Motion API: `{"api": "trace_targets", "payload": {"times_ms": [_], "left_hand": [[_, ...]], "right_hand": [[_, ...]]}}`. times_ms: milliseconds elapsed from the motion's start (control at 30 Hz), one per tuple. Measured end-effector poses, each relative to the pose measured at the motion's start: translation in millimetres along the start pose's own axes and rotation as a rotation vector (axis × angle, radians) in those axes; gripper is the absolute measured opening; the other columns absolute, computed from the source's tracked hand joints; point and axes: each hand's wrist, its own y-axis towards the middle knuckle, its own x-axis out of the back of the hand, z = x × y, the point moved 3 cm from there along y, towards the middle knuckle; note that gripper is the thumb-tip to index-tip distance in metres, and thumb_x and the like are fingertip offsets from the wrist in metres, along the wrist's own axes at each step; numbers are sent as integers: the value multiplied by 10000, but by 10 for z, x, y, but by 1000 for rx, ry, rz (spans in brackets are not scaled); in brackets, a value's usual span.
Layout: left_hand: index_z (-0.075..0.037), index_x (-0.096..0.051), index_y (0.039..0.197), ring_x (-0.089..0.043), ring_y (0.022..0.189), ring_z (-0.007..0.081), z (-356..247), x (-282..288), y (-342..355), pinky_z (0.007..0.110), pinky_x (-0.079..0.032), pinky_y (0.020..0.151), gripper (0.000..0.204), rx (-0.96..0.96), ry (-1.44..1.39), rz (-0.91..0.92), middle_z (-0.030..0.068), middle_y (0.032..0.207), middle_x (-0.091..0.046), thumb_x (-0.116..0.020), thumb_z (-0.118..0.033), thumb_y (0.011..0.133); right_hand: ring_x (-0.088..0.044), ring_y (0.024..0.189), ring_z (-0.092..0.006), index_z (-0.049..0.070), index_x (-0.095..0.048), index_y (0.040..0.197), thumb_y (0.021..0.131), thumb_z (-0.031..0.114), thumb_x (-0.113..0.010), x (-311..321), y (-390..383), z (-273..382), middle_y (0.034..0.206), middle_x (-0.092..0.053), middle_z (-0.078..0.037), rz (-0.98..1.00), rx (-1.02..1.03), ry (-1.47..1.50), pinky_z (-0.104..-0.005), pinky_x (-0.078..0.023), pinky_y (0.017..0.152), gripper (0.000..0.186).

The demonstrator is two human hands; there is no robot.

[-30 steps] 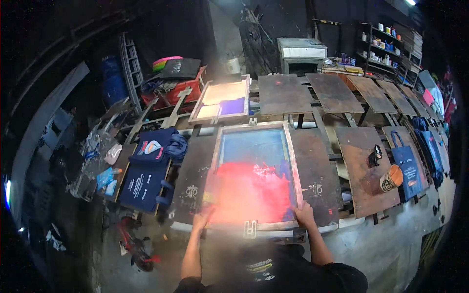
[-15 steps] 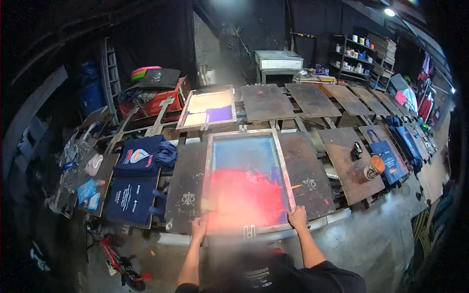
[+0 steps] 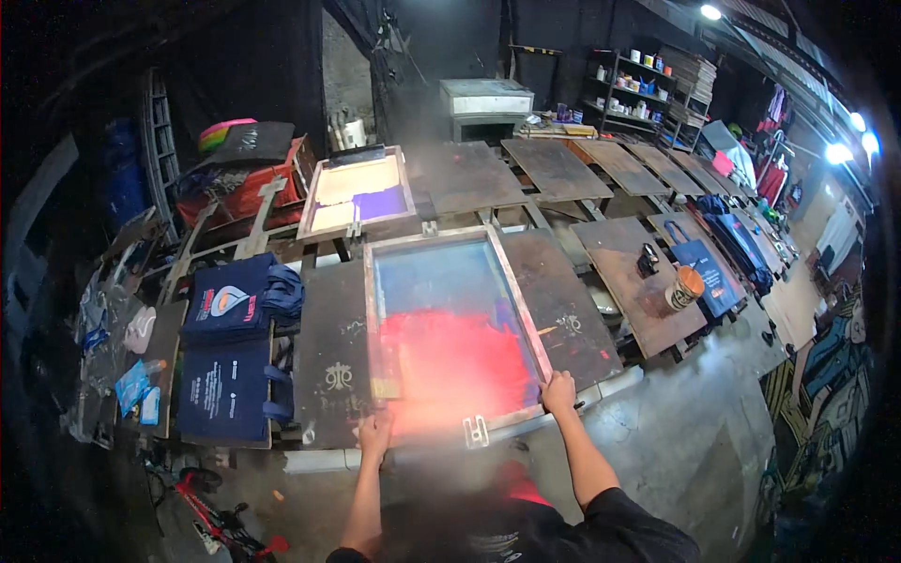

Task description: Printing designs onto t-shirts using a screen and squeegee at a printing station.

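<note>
A wooden-edged screen printing frame (image 3: 519,302) lies over a dark board in front of me, its mesh blue-grey in the far part. Bright red-pink ink (image 3: 450,361) spreads over the near part of the mesh. My left hand (image 3: 375,435) grips the near left corner of the frame, fingers closed. On the near right corner, my right hand (image 3: 558,392) is closed around the wooden edge. A metal bracket (image 3: 476,432) shows at the near edge between my hands. Glare and a blurred patch hide part of that edge.
Navy tote bags (image 3: 225,389) lie on boards at the left. Another printing frame (image 3: 410,192) with cream and purple mesh stands beyond. At the right, a board carries a brown container (image 3: 683,289) and a small black object (image 3: 648,260). A red bicycle (image 3: 211,511) is at lower left.
The whole view has swung to the right, so the scene sits further left in the picture. Both hands stay closed on the frame.
</note>
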Motion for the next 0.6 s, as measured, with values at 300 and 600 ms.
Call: {"api": "trace_targets", "payload": {"times_ms": [300,600], "left_hand": [[-37,-666,1143,-421,1214,400,175,-170,51,575,-319,1026,669,12,229,-185,220,1215,-579,-646,-630,834],[25,-662,993,-565,762,189,-1432,-817,-733,327,-456,701,160,-457,-409,-321,110,867,-607,-621,-123,947]], "right_hand": [[-596,999,-440,-34,-570,1139,796,177,-711,-14,-171,-31,1029,-616,-251,-133,73,40,-474,-504,891,427],[-708,837,-242,-31,-671,1108,853,124,-723,1112,-473,-706,985,-712,-193,-128,118,747,-332,-558,761,303]]}}
